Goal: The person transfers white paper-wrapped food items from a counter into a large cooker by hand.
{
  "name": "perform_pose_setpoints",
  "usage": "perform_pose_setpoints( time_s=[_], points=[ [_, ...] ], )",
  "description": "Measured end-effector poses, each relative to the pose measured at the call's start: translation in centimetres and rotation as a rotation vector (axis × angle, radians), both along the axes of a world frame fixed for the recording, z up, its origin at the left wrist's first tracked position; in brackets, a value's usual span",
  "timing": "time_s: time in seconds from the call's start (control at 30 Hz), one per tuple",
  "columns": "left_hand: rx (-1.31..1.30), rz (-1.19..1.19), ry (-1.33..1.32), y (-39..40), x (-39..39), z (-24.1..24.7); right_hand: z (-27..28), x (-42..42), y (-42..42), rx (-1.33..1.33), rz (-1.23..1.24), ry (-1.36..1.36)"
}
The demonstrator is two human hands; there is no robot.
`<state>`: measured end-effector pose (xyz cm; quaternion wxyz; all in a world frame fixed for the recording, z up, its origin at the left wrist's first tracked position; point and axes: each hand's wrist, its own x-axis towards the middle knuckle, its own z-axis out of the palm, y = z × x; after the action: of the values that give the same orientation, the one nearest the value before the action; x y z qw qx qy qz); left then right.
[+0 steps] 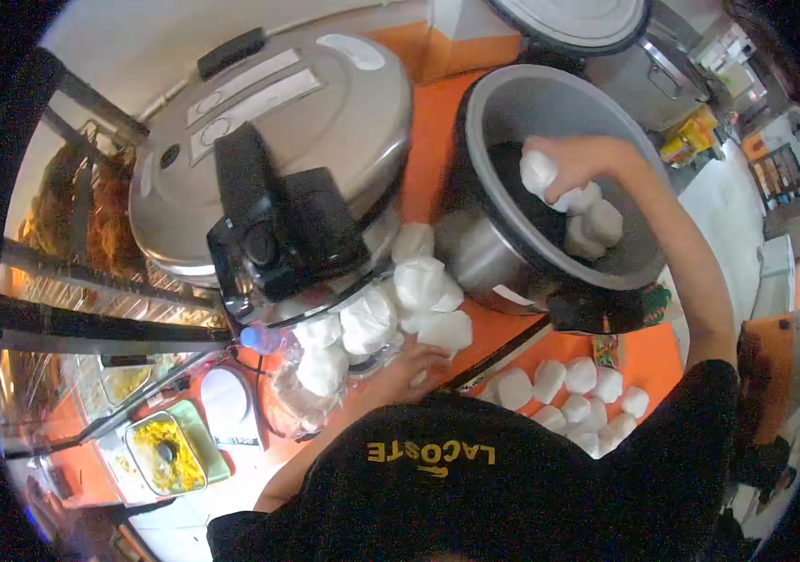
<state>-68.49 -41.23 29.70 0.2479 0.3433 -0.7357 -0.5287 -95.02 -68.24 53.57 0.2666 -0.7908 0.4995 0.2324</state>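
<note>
Over the opening of a deep grey-lined metal cooker (489, 256), my right hand (563, 168) grips a round white wrapped bundle (539, 171). Beneath that hand, several similar bundles (602, 223) lie in the pot, which has a dark inside. My left hand (422, 365) is low in front of my body, its fingers bent at the lower edge of another white bundle (446, 330). Whether those fingers hold it is unclear. More white bundles (367, 324) are heaped between the two cookers, some beside clear plastic wrapping (301, 397).
A large closed cooker (287, 140) with a black latch stands at left. Several white pieces (547, 381) lie on the orange counter (656, 348) near my right side. A bottle with a blue cap (254, 338), a tray of yellow food (169, 456) and a lit glass cabinet are at left.
</note>
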Motion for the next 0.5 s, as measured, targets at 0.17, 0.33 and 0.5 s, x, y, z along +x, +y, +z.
perform_pose_setpoints(
  time_s=[0.17,0.33,0.5],
  points=[
    [0.694,0.215,0.789,-2.7,0.1,11.8,8.8,3.5,7.6,-0.159,0.417,-0.319],
    [0.511,0.102,0.558,-2.5,1.3,13.4,5.6,2.2,6.2,0.161,-0.021,-0.382],
    [0.169,0.312,-0.081,1.1,1.7,5.6,-8.3,-8.4,1.1,-0.308,0.243,0.417]
  ],
)
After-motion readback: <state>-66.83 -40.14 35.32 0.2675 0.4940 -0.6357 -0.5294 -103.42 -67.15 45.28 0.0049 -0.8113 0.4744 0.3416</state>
